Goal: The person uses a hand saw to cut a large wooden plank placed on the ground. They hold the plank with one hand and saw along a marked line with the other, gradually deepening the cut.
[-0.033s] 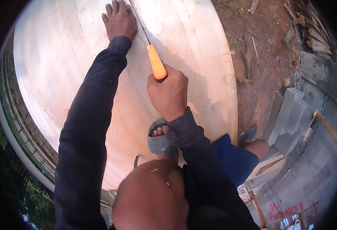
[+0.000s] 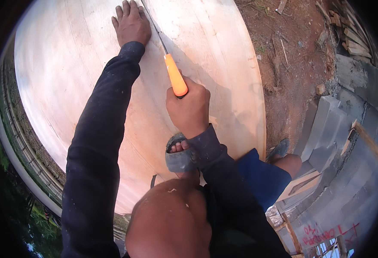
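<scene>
My left hand (image 2: 131, 23) presses flat on a pale plywood sheet (image 2: 214, 56), fingers stretched toward its far edge. Just right of it runs the thin dark blade of a handsaw (image 2: 175, 76), seen nearly edge-on. My right hand (image 2: 191, 103) is closed round the saw's orange handle, whose upper part stands out past my fist. How deep the blade sits in the wood cannot be seen; its far end runs out of the picture. On the sheet below my right hand rests my sandalled foot (image 2: 179, 155).
Reddish bare soil (image 2: 288, 86) lies right of the sheet, with a pile of wood offcuts (image 2: 356, 43) at the far right. Nearer are grey concrete blocks (image 2: 326, 124) and a block wall (image 2: 343, 193) with red markings. My other foot (image 2: 279, 148) is beyond the sheet's right edge.
My right hand and the saw handle have shifted slightly toward me. My left hand stays flat on the plywood.
</scene>
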`<state>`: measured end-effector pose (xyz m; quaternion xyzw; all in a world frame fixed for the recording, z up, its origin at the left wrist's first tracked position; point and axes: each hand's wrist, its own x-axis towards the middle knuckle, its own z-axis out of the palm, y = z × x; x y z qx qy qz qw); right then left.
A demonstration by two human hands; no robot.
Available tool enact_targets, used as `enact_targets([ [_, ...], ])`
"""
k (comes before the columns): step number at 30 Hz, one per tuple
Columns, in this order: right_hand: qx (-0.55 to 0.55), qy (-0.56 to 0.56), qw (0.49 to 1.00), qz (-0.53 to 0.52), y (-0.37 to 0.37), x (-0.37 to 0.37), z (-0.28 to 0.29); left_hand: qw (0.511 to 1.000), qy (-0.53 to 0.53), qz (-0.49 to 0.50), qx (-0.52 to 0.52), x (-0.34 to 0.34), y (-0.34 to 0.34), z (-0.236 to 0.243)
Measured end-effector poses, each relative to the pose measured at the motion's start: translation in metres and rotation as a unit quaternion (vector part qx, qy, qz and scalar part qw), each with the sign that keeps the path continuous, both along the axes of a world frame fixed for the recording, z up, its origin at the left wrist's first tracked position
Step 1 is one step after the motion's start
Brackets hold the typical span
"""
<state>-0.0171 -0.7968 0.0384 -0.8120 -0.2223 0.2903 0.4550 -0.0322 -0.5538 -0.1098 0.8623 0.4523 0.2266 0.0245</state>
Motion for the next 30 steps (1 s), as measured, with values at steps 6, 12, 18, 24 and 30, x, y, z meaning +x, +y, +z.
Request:
enact_targets([
  [6,-0.057,-0.031,0.996,0.068,-0.187,-0.052,0.090,0.999,-0.030,0.005,-0.028,-0.005,0.001,0.002],
  [12,-0.011,0.025,1.000,-0.010,-0.140,-0.037,0.063,0.999,-0.034,0.009,0.004,-0.004,0.010,-0.002],
  [18,-0.007,0.001,1.000,0.000,0.003,0.004,-0.013,0.999,-0.028,-0.009,0.013,0.012,0.007,-0.003],
  [24,-0.082,-0.030,0.993,0.074,-0.206,-0.052,0.079,0.999,-0.047,-0.004,0.012,-0.005,0.005,0.000],
  [30,-0.059,0.043,0.997,0.024,-0.153,-0.031,0.071,0.999,-0.045,0.002,0.008,-0.006,0.003,0.002],
])
